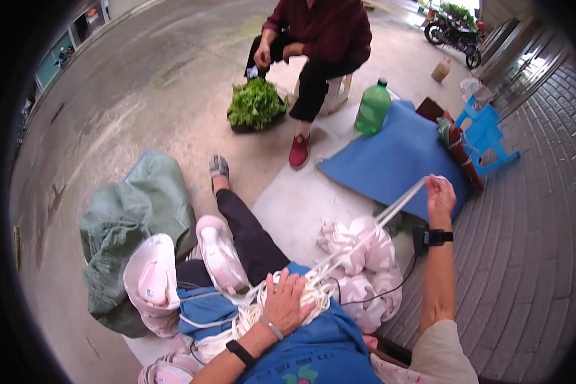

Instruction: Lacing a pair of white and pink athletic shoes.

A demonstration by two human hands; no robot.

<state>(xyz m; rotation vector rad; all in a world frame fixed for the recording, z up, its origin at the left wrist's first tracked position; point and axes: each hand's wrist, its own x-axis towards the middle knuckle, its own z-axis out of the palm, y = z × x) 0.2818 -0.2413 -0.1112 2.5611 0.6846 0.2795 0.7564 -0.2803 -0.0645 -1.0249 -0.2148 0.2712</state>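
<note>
My left hand (285, 306) lies flat, fingers stretched, on a tangled bundle of white shoelaces (317, 296) in my lap. Raised to the right, my right hand (440, 197) is closed on several laces. The pulled strands (395, 208) run taut from its fingers down to the bundle. Under the bundle is a blue apron (313, 349) with print on it. Close by my left side stands a pink and white shoe upper (219, 256), and a stack of similar shoe pieces (152, 278) leans beside it. More pink and white pieces (365, 256) are heaped beneath the strands.
A green woven sack (137, 224) lies at the left. Across from me sits a person (320, 38) behind leafy greens (255, 105). A green bottle (373, 109) stands by a blue mat (397, 157). A blue plastic stool (486, 134) lies tipped near the brick paving (525, 243).
</note>
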